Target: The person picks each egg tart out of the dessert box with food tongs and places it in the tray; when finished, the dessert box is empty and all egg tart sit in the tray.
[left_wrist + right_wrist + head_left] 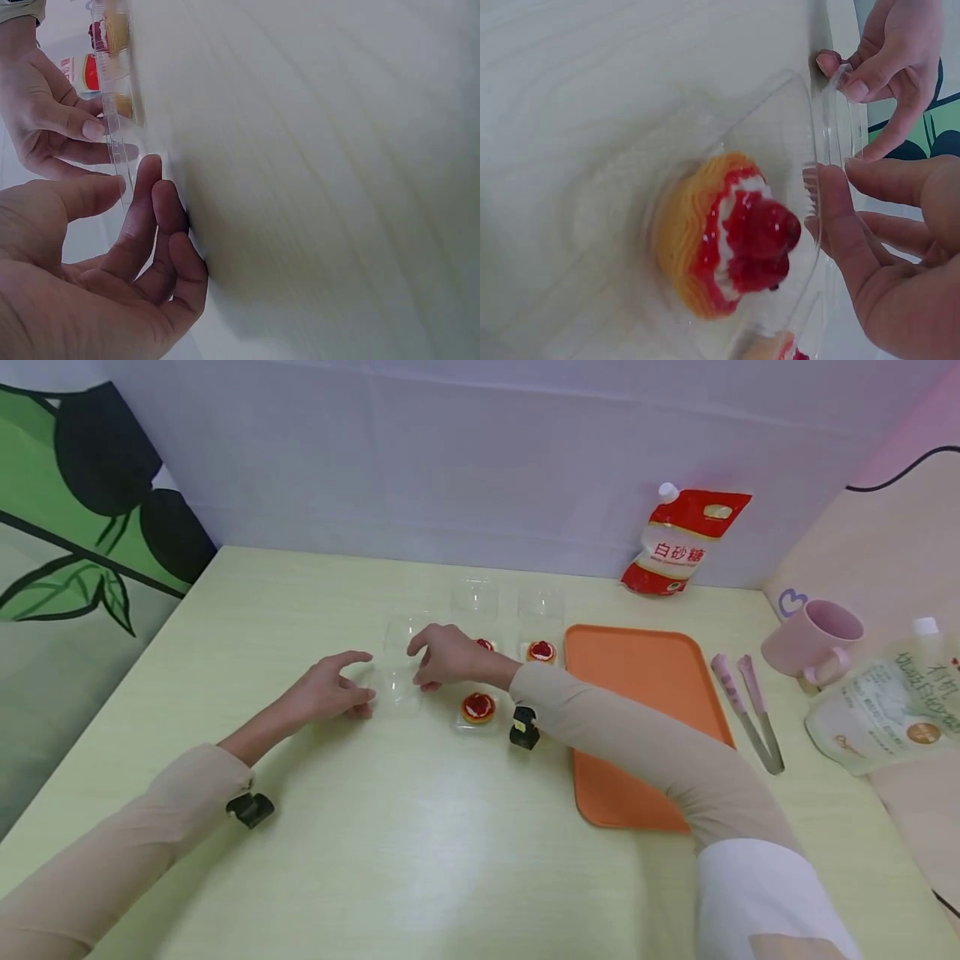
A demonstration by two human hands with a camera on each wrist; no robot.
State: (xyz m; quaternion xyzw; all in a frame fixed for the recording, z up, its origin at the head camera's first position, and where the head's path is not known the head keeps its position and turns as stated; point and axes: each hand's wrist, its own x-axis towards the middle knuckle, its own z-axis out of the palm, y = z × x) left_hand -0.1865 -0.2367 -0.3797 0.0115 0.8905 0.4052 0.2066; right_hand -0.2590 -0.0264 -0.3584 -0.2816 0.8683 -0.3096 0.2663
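Between my two hands in the head view is a clear plastic box (397, 691) with its lid (403, 631) folded back. My left hand (333, 687) holds its left side; the left wrist view shows the thumb and fingers (146, 172) around the plastic edge. At the opposite side my right hand (453, 656) grips the edge between thumb and fingers, as the right wrist view (889, 225) shows. Close by the right hand, a tart with red fruit and cream (477, 707) sits in a clear tray. Another tart (542, 652) lies farther right, and a third is partly hidden behind the right hand.
Two raised clear lids (475, 597) stand at the back. An orange tray (637, 664) lies under the right forearm. Pink-handled utensils (750, 710), a pink mug (813, 639), a red sugar pouch (678, 543) and a white pouch (888, 702) are on the right.
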